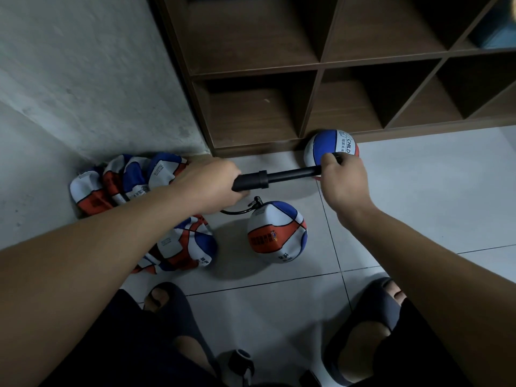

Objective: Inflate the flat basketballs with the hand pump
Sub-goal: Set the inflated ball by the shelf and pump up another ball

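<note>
Swelling tricolour basketball (pixel 276 233), hose-fed.

"child" on far ball (pixel 332 148); other print unreadable.

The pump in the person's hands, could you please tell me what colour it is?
Black all over, seen in the head view: pump.

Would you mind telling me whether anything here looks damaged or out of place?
Nothing looks damaged. The crumpled pile of flat basketballs lies in the corner, waiting. The ball on the hose looks dented, only partly filled. Left hand and right hand grip the hand pump.
</note>
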The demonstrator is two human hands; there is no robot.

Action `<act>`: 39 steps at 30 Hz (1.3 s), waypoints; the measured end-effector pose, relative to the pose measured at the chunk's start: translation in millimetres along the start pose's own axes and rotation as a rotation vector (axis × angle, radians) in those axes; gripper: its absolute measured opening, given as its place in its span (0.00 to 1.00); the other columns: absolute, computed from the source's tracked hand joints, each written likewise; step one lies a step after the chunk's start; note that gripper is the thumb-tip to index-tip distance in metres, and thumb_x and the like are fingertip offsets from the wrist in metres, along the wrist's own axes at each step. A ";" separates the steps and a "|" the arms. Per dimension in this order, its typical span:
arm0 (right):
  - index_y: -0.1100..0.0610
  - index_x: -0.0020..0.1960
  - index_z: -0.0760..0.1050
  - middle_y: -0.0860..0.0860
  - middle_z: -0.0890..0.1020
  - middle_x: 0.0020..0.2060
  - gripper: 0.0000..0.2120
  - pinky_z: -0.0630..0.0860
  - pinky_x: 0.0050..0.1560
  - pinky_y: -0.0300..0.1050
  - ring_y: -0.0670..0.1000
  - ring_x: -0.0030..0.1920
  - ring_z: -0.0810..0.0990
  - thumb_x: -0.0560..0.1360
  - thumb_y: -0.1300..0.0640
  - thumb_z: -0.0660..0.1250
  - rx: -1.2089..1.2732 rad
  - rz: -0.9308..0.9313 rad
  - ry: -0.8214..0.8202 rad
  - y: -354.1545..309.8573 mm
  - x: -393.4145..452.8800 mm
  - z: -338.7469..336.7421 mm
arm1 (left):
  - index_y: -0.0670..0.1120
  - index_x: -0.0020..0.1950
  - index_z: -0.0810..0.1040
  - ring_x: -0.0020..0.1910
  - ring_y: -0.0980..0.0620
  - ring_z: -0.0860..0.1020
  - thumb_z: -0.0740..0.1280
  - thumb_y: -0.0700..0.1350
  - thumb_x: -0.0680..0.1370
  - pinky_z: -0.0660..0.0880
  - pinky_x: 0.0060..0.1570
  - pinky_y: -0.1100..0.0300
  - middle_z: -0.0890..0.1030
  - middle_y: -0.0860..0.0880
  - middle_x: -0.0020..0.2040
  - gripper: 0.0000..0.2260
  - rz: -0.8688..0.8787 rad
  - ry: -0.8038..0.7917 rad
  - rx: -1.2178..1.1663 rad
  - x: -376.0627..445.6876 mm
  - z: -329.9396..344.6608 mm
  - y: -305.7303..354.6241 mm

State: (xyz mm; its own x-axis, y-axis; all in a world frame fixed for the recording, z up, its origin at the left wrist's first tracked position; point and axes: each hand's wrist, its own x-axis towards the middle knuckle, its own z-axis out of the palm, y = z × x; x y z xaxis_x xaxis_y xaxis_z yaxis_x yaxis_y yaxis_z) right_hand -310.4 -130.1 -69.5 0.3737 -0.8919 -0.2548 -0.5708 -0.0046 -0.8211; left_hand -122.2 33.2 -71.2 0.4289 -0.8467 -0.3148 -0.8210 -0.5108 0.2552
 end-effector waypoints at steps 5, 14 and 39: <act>0.60 0.41 0.70 0.52 0.72 0.32 0.14 0.68 0.37 0.51 0.53 0.34 0.69 0.84 0.56 0.59 -0.029 -0.076 -0.065 -4.3 -20.4 17.2 | 0.50 0.39 0.79 0.29 0.50 0.76 0.71 0.57 0.83 0.67 0.30 0.58 0.77 0.51 0.32 0.16 -0.028 -0.042 -0.034 -2.0 1.4 16.0; 0.58 0.43 0.74 0.53 0.77 0.32 0.19 0.74 0.36 0.53 0.52 0.33 0.75 0.87 0.48 0.59 -0.103 -0.171 -0.176 1.5 -37.2 38.2 | 0.52 0.36 0.77 0.29 0.49 0.77 0.71 0.59 0.82 0.68 0.30 0.56 0.78 0.50 0.31 0.18 0.003 -0.064 -0.024 -6.6 7.8 26.5; 0.58 0.39 0.67 0.52 0.71 0.31 0.16 0.65 0.36 0.50 0.53 0.34 0.68 0.84 0.55 0.60 -0.017 -0.044 -0.147 -0.4 -27.3 24.9 | 0.51 0.37 0.79 0.27 0.50 0.76 0.71 0.59 0.82 0.68 0.28 0.58 0.78 0.51 0.30 0.18 -0.001 -0.081 -0.017 -4.3 5.7 18.8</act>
State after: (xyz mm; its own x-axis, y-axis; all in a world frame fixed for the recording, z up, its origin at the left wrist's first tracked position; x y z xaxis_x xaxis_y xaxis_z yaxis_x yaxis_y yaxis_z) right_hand -302.2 -94.4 -74.9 0.5005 -0.8150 -0.2920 -0.5637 -0.0508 -0.8244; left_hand -141.6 28.1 -70.2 0.3977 -0.8315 -0.3878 -0.8138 -0.5149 0.2696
